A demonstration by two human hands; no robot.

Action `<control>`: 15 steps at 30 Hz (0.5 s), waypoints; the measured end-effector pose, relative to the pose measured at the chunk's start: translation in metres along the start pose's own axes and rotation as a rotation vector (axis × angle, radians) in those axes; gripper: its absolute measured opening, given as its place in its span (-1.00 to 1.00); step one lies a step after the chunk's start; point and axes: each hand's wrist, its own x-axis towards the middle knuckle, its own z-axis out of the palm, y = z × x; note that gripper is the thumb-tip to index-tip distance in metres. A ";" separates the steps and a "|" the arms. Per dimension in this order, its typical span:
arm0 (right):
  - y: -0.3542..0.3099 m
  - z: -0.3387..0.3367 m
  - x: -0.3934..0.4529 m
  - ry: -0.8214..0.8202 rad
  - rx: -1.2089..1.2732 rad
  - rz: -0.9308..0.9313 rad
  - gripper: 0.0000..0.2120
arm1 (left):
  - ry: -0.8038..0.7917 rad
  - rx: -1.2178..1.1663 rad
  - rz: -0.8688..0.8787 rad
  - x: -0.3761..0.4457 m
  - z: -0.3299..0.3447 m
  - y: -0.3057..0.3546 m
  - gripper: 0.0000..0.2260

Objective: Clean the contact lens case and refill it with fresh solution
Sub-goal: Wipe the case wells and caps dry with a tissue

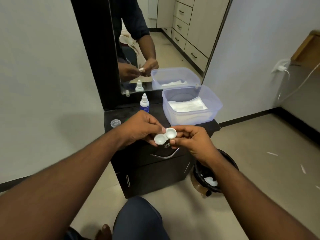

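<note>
My left hand (pixel 138 126) and right hand (pixel 192 139) pinch opposite ends of white plastic two-well contact lens case (pixel 165 136), lids off, above black counter (pixel 155 113). Behind: small white solution bottle with blue label (pixel 144 103), clear plastic tub (pixel 214 104) holding white tissue (pixel 187 105).

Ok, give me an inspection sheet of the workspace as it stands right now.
Surface: dark cabinet top, below a mirror.
Job's things: white lens case, both wells uncapped and facing up; solution bottle upright, cap on.
Clutter: clear cap on the cabinet's left; plastic tub holding white tissues.
Hands: left hand and right hand pinch the case's opposite ends.
Cables: white charger cable from a wall socket at right.
Surroundings: waste bin with white waste on the floor at right.
</note>
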 end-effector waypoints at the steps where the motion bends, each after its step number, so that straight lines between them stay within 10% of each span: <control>1: -0.005 -0.002 0.002 -0.018 -0.041 0.009 -0.69 | 0.024 -0.036 -0.011 0.000 -0.002 -0.002 -0.87; 8: -0.069 -0.043 0.042 0.244 -0.498 -0.164 -0.81 | 0.192 -0.172 -0.083 0.008 -0.009 -0.021 -0.89; 15: -0.063 -0.056 0.120 -0.242 -1.082 0.064 -0.63 | 0.195 -0.128 -0.126 0.014 -0.007 -0.020 -0.86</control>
